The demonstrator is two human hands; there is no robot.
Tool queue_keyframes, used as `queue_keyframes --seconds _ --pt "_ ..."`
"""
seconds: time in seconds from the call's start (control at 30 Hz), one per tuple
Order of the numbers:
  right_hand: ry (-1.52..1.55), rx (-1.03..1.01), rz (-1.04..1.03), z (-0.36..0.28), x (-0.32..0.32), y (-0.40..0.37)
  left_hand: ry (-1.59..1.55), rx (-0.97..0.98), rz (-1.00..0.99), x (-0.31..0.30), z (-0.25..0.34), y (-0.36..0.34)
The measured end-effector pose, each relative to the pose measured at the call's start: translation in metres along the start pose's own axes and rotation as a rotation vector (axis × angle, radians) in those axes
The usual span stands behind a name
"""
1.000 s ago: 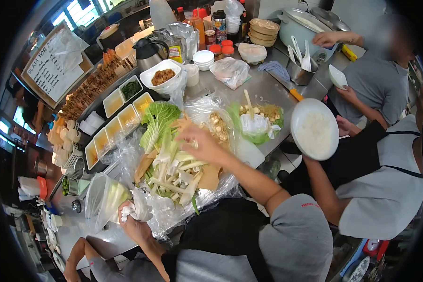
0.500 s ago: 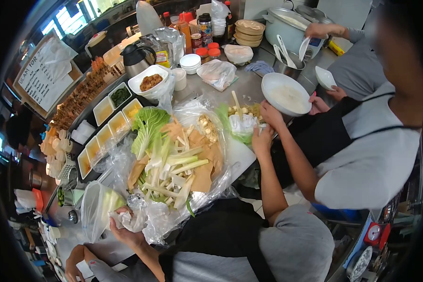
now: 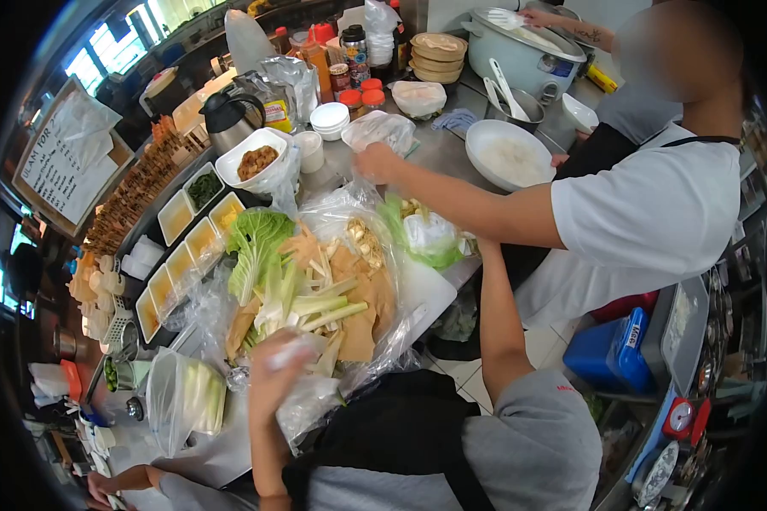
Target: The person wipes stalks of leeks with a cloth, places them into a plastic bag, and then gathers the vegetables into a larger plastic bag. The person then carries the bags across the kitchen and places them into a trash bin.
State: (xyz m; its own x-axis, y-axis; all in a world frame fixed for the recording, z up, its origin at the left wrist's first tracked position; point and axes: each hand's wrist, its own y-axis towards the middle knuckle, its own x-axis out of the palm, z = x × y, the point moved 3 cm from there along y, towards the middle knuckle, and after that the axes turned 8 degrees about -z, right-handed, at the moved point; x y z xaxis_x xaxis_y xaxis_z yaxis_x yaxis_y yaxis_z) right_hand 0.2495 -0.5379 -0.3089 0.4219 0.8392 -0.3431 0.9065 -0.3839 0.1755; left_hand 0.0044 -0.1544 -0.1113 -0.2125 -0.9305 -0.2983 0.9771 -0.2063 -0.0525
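Indoors, a kitchen is shown, with bright windows (image 3: 119, 43) at the upper left and a tiled floor (image 3: 473, 370) seen past the near edge of the bench (image 3: 337, 175). The bench is metal and crowded. At its far right a large cooker (image 3: 520, 55) is placed, and at its left a handwritten board (image 3: 64, 170) is leaned. Between them are set bottles, a flask (image 3: 230, 123) and a row of trays (image 3: 183, 264).

Nearer, a pile of stalks (image 3: 315, 311) is spread on brown paper and clear plastic, with a big leaf (image 3: 256, 247) beside it. Beyond its right side a white board (image 3: 426, 294) is partly covered by a green bundle (image 3: 430, 234) with white plastic on top. A bag of cut stems (image 3: 200, 396) is stood at the near left.

By the left grip (image 3: 274, 375), blurred, a white wad (image 3: 294, 351) is clasped in curled fingers above the near edge of the pile; its long axis cannot be told. The right grip (image 3: 487, 247) is mostly hidden behind a co-worker's forearm (image 3: 477, 209), near the right end of the bundle; whether its fingers are apart or together cannot be told. The bundle's long axis is slanted from upper left to lower right.
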Motion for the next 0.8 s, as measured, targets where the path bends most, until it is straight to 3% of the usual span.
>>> queue_keyframes --seconds 0.1,0.17,0.23,0.3,0.33,0.4,0.47,0.53,0.6,0.67,0.73,0.8 --pt "0.117 0.011 -0.052 0.009 0.001 0.002 0.221 0.273 -0.28 0.071 0.031 0.083" --pt "0.152 0.01 -0.094 0.013 -0.001 -0.001 0.368 0.271 -0.171 0.103 0.008 0.135" --pt "0.132 -0.005 -0.161 0.013 -0.001 -0.006 0.475 0.055 -0.061 0.116 -0.01 0.187" --pt "0.072 -0.034 -0.25 -0.004 -0.007 -0.012 0.649 0.138 0.054 0.121 -0.03 0.224" --pt "0.014 -0.06 -0.326 -0.016 -0.009 -0.02 0.653 0.127 0.058 0.12 -0.031 0.236" --pt "-0.043 -0.02 -0.365 -0.032 -0.01 -0.029 0.871 -0.099 -0.044 0.121 -0.038 0.26" --pt "-0.1 0.021 -0.402 -0.038 -0.01 -0.04 0.841 -0.211 -0.055 0.121 -0.043 0.276" --pt "0.07 0.039 -0.402 -0.041 -0.011 -0.049 0.809 -0.316 -0.062 0.117 -0.05 0.279" --pt "0.214 0.121 -0.413 -0.05 -0.013 -0.052 0.711 -0.292 -0.253 0.119 -0.051 0.278" --pt "0.355 0.209 -0.425 -0.047 -0.011 -0.055 0.596 -0.209 -0.203 0.126 -0.057 0.272" --pt "0.21 0.113 -0.49 -0.042 -0.006 -0.057 0.482 -0.128 -0.148 0.134 -0.063 0.265" --pt "0.256 0.062 -0.497 -0.052 0.0 -0.064 0.281 -0.089 -0.282 0.146 -0.062 0.256"
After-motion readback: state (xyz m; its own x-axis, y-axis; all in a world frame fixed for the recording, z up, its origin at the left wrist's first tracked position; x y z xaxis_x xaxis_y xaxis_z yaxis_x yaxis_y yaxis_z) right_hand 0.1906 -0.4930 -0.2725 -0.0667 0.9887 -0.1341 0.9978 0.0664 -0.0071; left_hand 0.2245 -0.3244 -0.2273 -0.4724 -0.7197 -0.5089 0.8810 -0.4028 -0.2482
